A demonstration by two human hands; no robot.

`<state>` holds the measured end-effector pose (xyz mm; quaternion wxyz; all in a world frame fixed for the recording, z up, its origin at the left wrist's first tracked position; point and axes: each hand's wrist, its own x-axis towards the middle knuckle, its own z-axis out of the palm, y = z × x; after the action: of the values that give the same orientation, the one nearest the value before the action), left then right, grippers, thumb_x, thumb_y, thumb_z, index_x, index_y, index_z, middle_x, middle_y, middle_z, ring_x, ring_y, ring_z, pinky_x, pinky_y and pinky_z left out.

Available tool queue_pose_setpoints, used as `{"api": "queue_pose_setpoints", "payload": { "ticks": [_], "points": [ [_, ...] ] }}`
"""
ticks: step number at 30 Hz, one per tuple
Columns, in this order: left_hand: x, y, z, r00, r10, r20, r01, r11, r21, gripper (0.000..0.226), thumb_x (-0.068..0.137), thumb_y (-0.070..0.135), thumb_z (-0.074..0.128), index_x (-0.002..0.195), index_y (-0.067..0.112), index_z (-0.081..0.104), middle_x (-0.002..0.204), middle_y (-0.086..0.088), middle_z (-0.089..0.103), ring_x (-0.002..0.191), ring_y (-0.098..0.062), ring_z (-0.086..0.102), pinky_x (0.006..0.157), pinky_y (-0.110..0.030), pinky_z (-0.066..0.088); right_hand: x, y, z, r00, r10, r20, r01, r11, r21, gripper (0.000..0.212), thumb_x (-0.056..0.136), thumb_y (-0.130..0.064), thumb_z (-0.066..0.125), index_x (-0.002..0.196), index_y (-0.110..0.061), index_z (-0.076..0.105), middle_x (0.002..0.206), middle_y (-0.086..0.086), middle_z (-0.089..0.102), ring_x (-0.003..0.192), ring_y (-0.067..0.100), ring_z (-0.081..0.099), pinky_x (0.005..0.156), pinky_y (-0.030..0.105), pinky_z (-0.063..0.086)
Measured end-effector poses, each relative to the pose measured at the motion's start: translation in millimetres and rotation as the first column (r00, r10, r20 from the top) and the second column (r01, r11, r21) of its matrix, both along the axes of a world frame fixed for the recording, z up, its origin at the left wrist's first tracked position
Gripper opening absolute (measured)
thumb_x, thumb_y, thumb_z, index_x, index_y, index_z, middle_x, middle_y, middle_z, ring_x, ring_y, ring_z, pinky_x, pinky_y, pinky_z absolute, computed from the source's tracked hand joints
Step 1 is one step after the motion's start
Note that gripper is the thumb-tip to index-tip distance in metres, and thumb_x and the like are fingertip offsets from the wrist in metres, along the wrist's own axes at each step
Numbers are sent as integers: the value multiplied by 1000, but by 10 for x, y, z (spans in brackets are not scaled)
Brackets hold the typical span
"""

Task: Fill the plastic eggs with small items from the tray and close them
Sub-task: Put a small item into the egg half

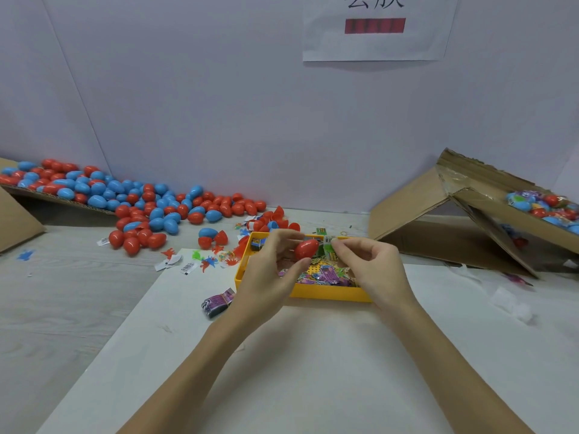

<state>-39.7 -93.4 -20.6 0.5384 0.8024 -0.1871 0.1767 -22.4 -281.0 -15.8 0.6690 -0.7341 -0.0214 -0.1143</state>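
While left hand (275, 264) grips red egg half (306, 249) over yellow tray (329, 292) — right hand (372, 261) pinches small green packet (329, 245), seemingly at egg's rim.

1. The near desk (313, 371) in front of the yellow tray (329, 294) lies bare, crossed only by both forearms.
2. Far left, a spill of red and blue eggs (150, 208) blocks the way along the wall.
3. Loose small toys (206, 261) and a purple packet (219, 302) clutter the tray's left side.
4. At the right, a tipped cardboard box (463, 214) walls off that side.
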Motion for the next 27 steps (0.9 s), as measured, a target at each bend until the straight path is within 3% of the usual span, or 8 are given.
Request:
{"api": "queue_pose_setpoints", "payload": {
  "ticks": [5, 12, 19, 27],
  "points": [
    [-18, 3, 18, 1000, -22, 15, 21, 1000, 22, 36, 95, 8, 70, 130, 11, 62, 121, 3, 69, 111, -6, 67, 96, -25, 56, -6, 21, -30, 994, -20, 111, 40, 983, -182, 17, 93, -34, 74, 93, -19, 81, 80, -5, 78, 82, 14, 75, 73, 34, 62],
    [4, 6, 8, 1000, 14, 19, -14, 1000, -6, 37, 94, 7, 71, 129, 13, 64, 123, 3, 69, 112, -8, 68, 96, -27, 57, 17, 31, -40, 991, -25, 133, 55, 974, -221, 20, 99, -33, 66, 91, -20, 79, 77, -4, 77, 76, 12, 74, 71, 36, 63],
    [13, 7, 1, 999, 21, 25, -21, 1000, 8, 36, 93, 7, 72, 128, 14, 65, 123, 2, 68, 110, -8, 68, 95, -27, 58, -13, 37, -31, 991, 10, 136, 24, 969, -248, 21, 99, -35, 65, 95, -22, 80, 80, -10, 78, 78, 4, 74, 64, 21, 59],
    [24, 13, -12, 998, 55, 27, -55, 998, 9, 31, 94, 17, 71, 125, 17, 68, 118, 5, 70, 105, -6, 69, 92, -29, 59, -45, 76, -4, 988, 11, 155, 42, 941, -335, 23, 100, -34, 64, 79, -35, 74, 75, -13, 75, 78, -4, 71, 58, 15, 56]
  ]
}}
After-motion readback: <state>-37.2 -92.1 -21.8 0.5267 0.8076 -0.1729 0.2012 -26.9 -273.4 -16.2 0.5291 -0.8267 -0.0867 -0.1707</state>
